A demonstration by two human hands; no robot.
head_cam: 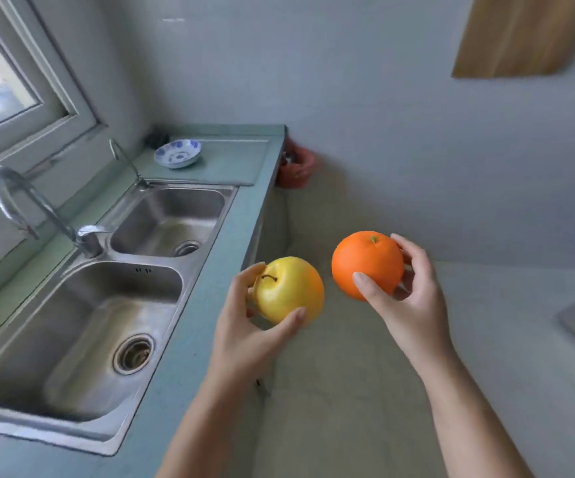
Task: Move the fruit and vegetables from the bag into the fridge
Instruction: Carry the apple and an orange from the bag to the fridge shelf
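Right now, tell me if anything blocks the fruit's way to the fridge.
Cannot tell: no fridge is in view. The left hand grips the yellow apple, the right hand the orange, above bare floor beside the counter.

A steel double sink (82, 326) sits in a teal counter (193, 339). Left of the sink, a window (0, 81) lets in daylight. Beyond it stands a blue-patterned bowl (178, 153). To its right, a pale floor (348, 391) meets grey walls (348, 98).

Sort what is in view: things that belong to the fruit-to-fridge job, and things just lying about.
Job:
- apple, held in the left hand
- orange, held in the right hand

Lying about:
- bowl on the counter
- sink
- tap
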